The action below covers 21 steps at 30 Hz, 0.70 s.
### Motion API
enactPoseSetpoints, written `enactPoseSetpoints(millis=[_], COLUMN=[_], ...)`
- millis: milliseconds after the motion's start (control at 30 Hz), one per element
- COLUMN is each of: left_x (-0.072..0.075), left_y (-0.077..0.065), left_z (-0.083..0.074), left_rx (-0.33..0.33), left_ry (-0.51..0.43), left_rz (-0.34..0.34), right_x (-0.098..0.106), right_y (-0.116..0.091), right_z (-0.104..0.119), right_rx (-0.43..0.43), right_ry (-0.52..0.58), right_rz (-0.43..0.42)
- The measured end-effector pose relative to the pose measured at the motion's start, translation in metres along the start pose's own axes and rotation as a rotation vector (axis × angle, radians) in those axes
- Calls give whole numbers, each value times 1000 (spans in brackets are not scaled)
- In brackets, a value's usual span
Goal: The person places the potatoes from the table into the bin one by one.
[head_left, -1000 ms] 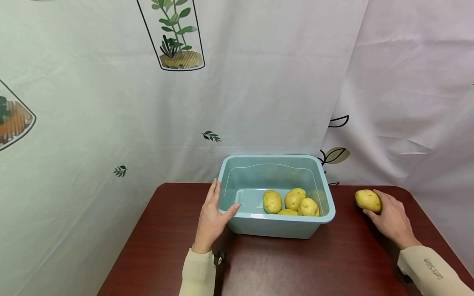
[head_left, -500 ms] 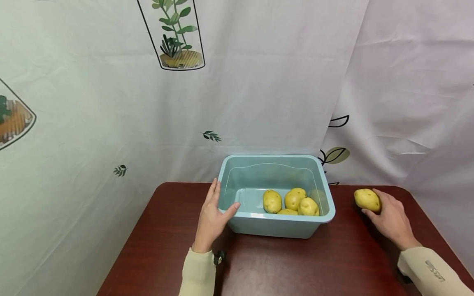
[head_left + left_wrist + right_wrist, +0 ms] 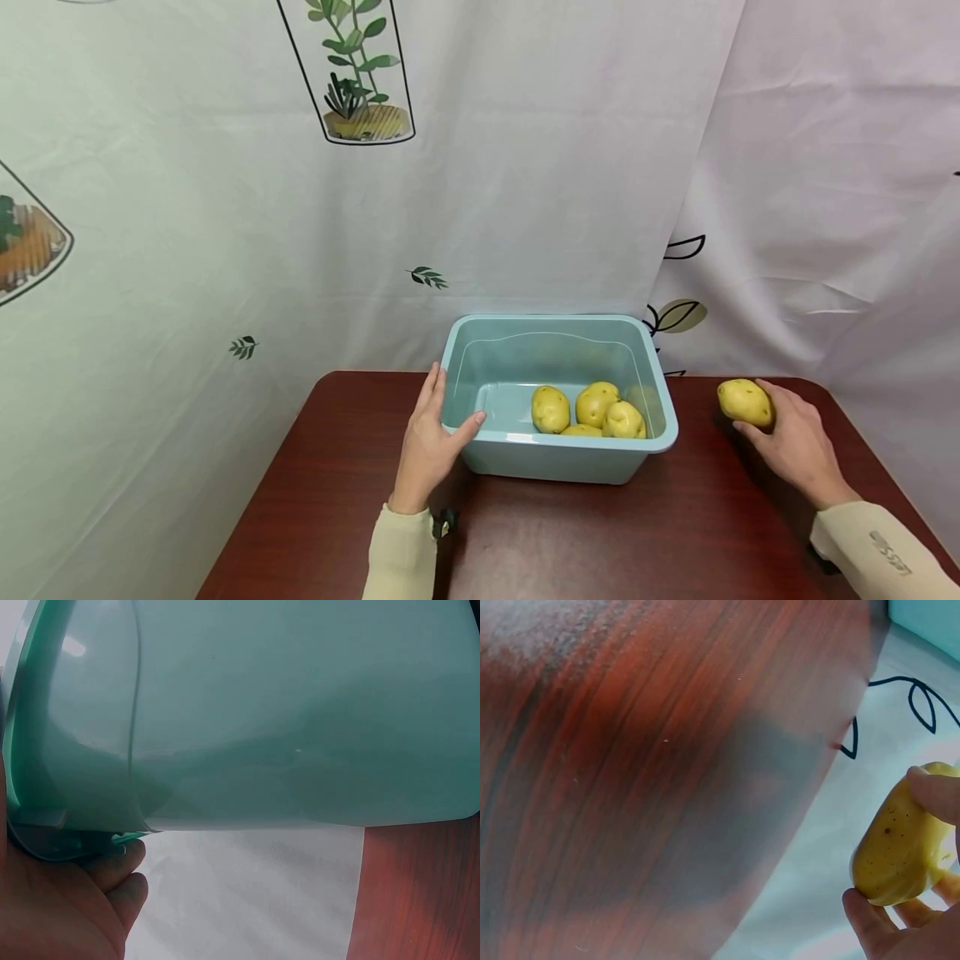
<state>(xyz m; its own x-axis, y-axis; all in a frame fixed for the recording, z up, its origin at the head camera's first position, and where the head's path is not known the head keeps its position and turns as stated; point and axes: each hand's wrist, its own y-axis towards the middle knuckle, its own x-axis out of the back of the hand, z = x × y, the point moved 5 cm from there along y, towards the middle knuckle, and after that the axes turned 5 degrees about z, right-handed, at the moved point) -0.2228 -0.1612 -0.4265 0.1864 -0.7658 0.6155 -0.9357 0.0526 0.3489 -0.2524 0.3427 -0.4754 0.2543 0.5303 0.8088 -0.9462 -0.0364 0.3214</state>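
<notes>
A light-blue plastic basin (image 3: 555, 458) stands on the table, with several yellow potatoes (image 3: 551, 410) lying in its right part. At its front left corner rests my left hand (image 3: 426, 446), fingers straight along the side and thumb at the front rim. In the left wrist view, fingertips (image 3: 131, 889) show right beneath the basin's rim, and the basin wall (image 3: 300, 735) fills most of the picture. Over the table's far right, my right hand (image 3: 798, 442) grips another potato (image 3: 745, 402) between thumb and fingers. The right wrist view shows this potato (image 3: 900, 847) with small dark spots.
The dark red-brown table (image 3: 585, 542) has rounded back corners. Behind it hangs a pale cloth (image 3: 540, 167) printed with plants, close to the basin's back. A strip of table separates the basin from my right hand.
My right hand keeps its grip on the potato and has barely shifted. The left hand, the basin and the potatoes in it stay where they were.
</notes>
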Motion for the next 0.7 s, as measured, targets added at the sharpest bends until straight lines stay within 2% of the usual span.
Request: enactPoseSetpoints(millis=[700], left_x=[0], left_y=[1], left_z=[0], left_rx=[1], left_ry=[3], left_rz=[-1], right_x=[8], right_y=[2], right_z=[15], right_rx=[38], right_ry=[11], right_rz=[-24])
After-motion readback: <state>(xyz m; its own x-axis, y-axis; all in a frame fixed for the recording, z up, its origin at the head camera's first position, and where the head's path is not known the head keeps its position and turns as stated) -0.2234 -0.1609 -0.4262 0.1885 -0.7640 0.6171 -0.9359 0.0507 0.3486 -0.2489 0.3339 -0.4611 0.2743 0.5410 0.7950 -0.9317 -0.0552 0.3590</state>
